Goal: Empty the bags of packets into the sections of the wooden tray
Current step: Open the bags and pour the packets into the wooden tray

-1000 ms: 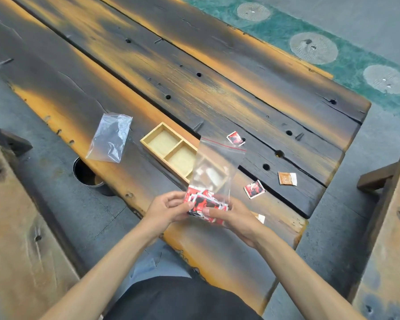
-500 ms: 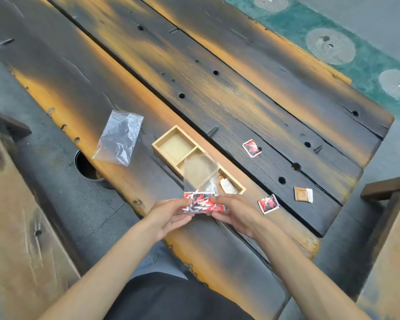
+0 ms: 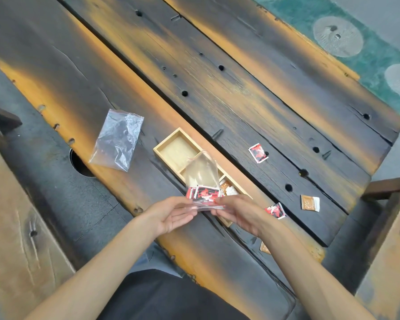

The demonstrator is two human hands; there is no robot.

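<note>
Both hands hold a clear plastic bag with red and black packets bunched at its lower end. My left hand grips the bag's left side and my right hand its right side, just above the near end of the wooden tray. The tray has three sections: the far one shows bare wood, the middle one lies behind the bag, and the near one holds orange and white packets. An empty clear bag lies flat to the tray's left.
Loose packets lie on the dark planks right of the tray: a red one, another red one, an orange one, and one partly hidden by my right forearm. A round dark hole sits below the table's left edge.
The bag has tipped away from me, from upright to slanted over the tray, with the packets staying at the end in my fingers. The camera has shifted closer and leftward.
</note>
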